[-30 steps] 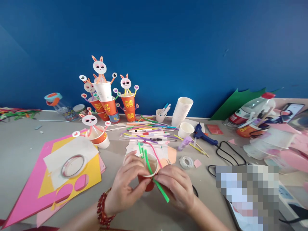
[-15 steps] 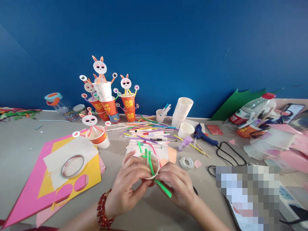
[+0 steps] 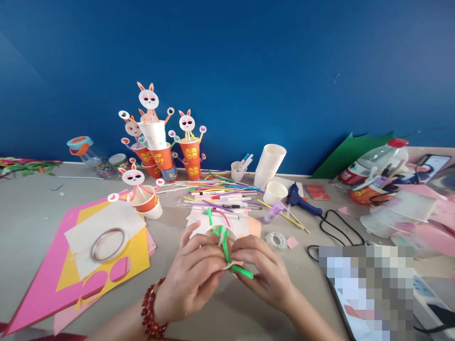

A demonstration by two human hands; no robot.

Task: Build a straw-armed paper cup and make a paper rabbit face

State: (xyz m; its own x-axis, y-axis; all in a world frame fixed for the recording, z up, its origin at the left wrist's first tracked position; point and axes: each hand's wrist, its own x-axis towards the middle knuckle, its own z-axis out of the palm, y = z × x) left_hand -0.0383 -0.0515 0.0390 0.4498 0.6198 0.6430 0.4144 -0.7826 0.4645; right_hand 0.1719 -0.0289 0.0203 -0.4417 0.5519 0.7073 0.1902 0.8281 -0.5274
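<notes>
Low in the middle of the head view, a white paper cup (image 3: 231,233) is tipped toward me. My left hand (image 3: 195,272) is closed around its left and near side, a red bead bracelet on the wrist. Bright green pipe cleaners (image 3: 226,246) stand inside the cup, and one green end pokes out past the near rim. My right hand (image 3: 261,270) pinches at the rim beside that green end, fingers closed. The fingers hide much of the cup's wall.
Rabbit-faced cup figures (image 3: 148,135) stand at the back left. Coloured paper sheets (image 3: 137,255) with a tape roll (image 3: 108,245) lie left. Behind the hands are loose pipe cleaners and pens (image 3: 220,192), stacked cups (image 3: 270,163) and a blue glue gun (image 3: 300,201); a phone (image 3: 341,303) is right.
The cup has tipped further, with its near rim brought up. The outer green end has swung up to lie flatter, and my right hand has shifted slightly upward around it.
</notes>
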